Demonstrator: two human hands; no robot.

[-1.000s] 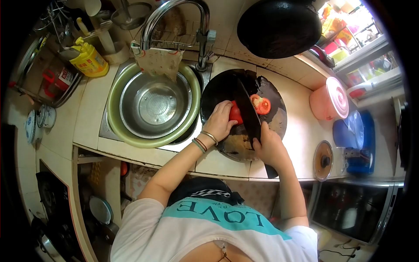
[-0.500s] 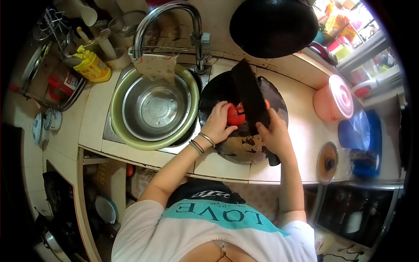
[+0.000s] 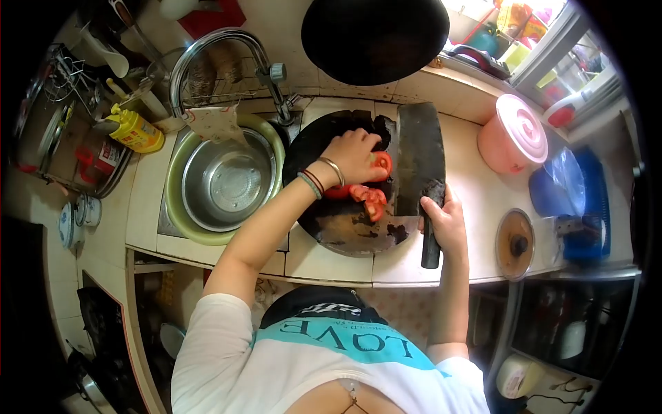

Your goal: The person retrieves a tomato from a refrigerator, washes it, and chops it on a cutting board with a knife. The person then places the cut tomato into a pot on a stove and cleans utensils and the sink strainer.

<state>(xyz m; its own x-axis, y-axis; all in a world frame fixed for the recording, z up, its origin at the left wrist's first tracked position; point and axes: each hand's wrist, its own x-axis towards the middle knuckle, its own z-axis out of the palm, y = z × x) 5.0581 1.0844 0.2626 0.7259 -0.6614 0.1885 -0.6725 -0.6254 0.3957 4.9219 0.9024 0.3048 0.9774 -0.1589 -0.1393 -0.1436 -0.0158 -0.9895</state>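
Note:
My left hand (image 3: 353, 156) is closed on a cut tomato piece (image 3: 381, 166) over the round, dark chopping board (image 3: 345, 231). Red tomato chunks (image 3: 370, 199) lie on the board just below that hand, and more red shows under my wrist. My right hand (image 3: 446, 219) grips the black handle of a wide cleaver (image 3: 420, 148). The cleaver's blade lies nearly flat at the board's right side, apart from the tomato.
Left of the board, a steel bowl (image 3: 227, 179) sits inside a green basin (image 3: 175, 202) under the faucet (image 3: 207, 41). A black wok (image 3: 374, 41) hangs behind. A pink bucket (image 3: 507, 141), glass lid (image 3: 514, 241) and blue container (image 3: 552, 190) stand right.
My left hand has moved up and right over the board onto the cut tomato piece. The cleaver has swung away to the right of the tomato, its blade turned flat. The view has shifted.

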